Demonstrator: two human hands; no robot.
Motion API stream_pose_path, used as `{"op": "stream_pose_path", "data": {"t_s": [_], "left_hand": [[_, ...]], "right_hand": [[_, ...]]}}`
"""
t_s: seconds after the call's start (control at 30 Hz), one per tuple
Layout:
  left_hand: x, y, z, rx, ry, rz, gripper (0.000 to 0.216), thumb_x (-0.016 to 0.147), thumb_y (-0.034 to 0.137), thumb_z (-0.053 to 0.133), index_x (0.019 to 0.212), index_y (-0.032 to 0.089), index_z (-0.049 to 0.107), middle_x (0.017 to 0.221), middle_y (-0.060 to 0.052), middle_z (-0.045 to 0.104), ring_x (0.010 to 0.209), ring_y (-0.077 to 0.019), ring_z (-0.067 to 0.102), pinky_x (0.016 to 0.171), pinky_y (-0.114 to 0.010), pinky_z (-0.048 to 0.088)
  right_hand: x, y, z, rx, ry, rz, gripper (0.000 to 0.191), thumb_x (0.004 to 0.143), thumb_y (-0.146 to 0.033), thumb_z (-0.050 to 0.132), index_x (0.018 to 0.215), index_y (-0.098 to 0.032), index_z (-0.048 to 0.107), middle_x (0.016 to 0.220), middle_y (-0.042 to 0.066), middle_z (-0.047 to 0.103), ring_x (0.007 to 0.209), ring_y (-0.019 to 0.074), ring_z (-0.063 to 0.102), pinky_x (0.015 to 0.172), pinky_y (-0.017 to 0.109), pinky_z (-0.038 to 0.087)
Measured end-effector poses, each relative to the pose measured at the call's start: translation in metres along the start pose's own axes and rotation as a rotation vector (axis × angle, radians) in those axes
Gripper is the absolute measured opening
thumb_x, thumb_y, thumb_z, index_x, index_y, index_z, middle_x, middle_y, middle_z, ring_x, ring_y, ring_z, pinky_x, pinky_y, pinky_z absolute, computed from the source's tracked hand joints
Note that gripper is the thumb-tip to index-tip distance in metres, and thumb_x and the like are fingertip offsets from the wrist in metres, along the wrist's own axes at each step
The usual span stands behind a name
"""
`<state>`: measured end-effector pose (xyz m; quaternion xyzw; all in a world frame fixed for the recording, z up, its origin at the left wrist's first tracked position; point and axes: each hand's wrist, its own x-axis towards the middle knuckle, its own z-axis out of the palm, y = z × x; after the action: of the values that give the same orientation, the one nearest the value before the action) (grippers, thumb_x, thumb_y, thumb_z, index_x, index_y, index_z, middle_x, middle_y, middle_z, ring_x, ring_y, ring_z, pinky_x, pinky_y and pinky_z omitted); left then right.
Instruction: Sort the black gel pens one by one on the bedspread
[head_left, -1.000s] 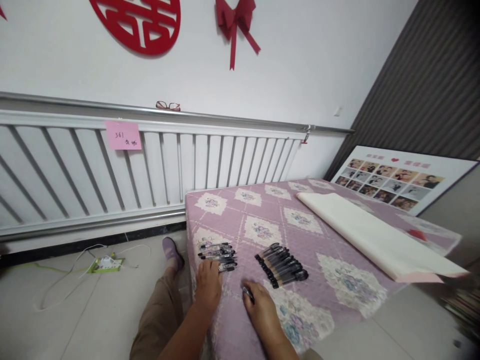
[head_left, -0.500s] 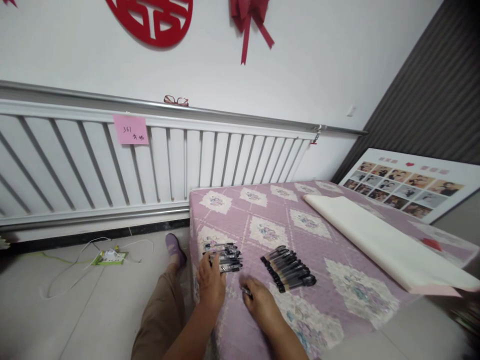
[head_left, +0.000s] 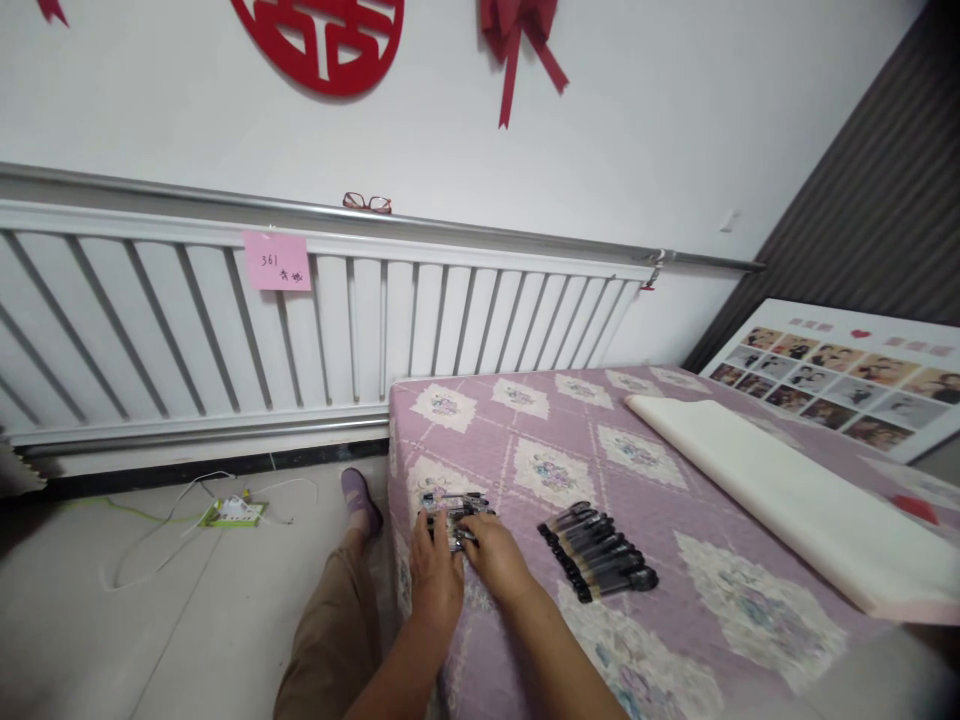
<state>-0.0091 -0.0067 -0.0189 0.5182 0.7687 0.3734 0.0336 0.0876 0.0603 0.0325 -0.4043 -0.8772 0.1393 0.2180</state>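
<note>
Slim pens (head_left: 454, 508) bunched on a flower-patterned bed (head_left: 491, 450)
Left of the slanted pen row (head_left: 598, 555), the left hand (head_left: 437, 580) and the right hand (head_left: 495, 558) touch them; whether either grip is closed cannot be told. A smooth cream sheet (head_left: 772, 490) lies right of the row.

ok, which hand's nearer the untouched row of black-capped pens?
Right. The right hand is left of that pen row, apart from it; the left hand is farther left.

Slim black-and-clear pens (head_left: 454, 497) partly hidden by bare left hand (head_left: 437, 578) and bare right hand (head_left: 496, 558); round red wall cutout (head_left: 334, 85) cropped at top.
</note>
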Motion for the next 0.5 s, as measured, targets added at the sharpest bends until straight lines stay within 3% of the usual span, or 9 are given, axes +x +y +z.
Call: {"op": "stream_pose_path", "data": {"t_s": [0.27,0.5], "left_hand": [[0.002,-0.001,0.001,-0.010,-0.026,-0.002,0.065,0.079,0.006,0.051,0.139,0.019,0.032,0.147,-0.015,0.025,0.136,-0.0287,0.026,0.108,-0.043,0.029],[0.000,-0.002,0.003,-0.010,-0.005,0.015,0.067,0.078,0.007,0.052,0.141,0.020,0.030,0.148,-0.015,0.025,0.137,-0.0291,0.025,0.108,-0.045,0.029]], "right_hand": [[0.000,-0.004,0.004,-0.037,0.024,-0.026,0.034,0.071,-0.007,0.058,0.097,-0.027,0.068,0.095,0.003,0.064,0.093,0.0201,0.055,0.083,0.031,0.042],[-0.029,0.017,-0.004,-0.015,0.193,0.080,0.030,0.079,-0.012,0.051,0.106,-0.019,0.061,0.102,0.009,0.062,0.098,0.0232,0.056,0.089,0.038,0.044]]}}
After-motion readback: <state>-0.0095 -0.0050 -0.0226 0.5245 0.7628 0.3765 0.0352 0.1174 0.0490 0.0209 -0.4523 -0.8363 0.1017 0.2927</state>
